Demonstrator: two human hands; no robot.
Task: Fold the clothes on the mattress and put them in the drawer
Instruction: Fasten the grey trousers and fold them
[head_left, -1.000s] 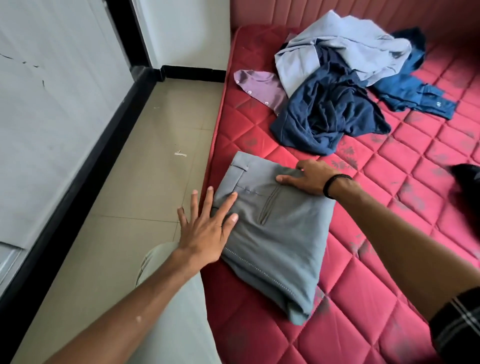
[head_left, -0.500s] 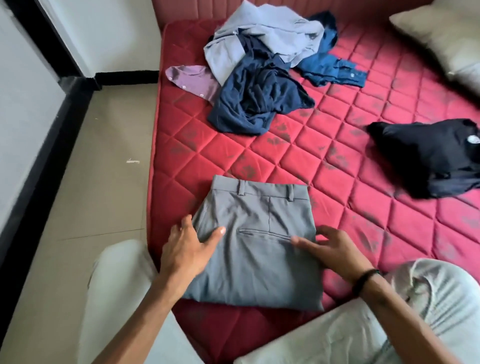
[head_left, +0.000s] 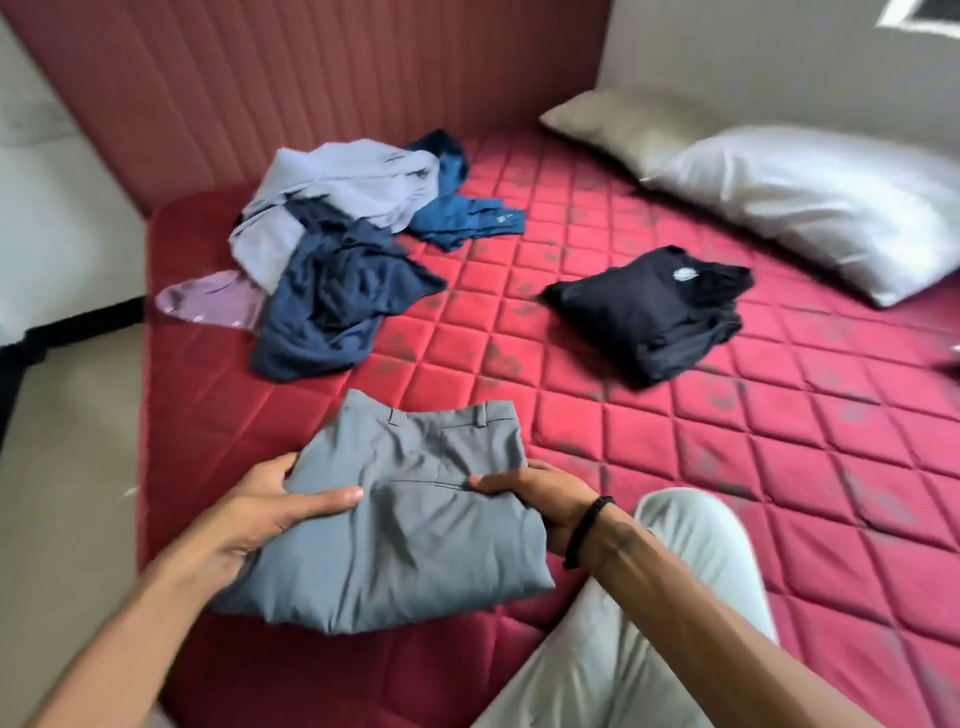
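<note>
The folded grey trousers (head_left: 410, 514) are lifted just above the near edge of the red quilted mattress (head_left: 675, 441). My left hand (head_left: 260, 514) grips their left side, thumb on top and fingers underneath. My right hand (head_left: 545, 499), with a black wristband, grips their right side the same way. Farther back on the left lies an unfolded heap: a light grey garment (head_left: 343, 192), a navy garment (head_left: 337, 301), a blue shirt (head_left: 462, 213) and a purple piece (head_left: 208, 306). A folded black garment (head_left: 654, 312) lies at mid right. No drawer is in view.
Two pillows lie at the back right, a white one (head_left: 810, 208) and a beige one (head_left: 628, 124). A red padded headboard (head_left: 311, 78) stands behind the mattress. Tiled floor (head_left: 67, 467) runs along the left side. My knee in pale trousers (head_left: 665, 597) rests on the mattress.
Both hands went from lying flat on the folded grey trousers to gripping their sides and raising them off the mattress. The view swung right, showing the pillows.
</note>
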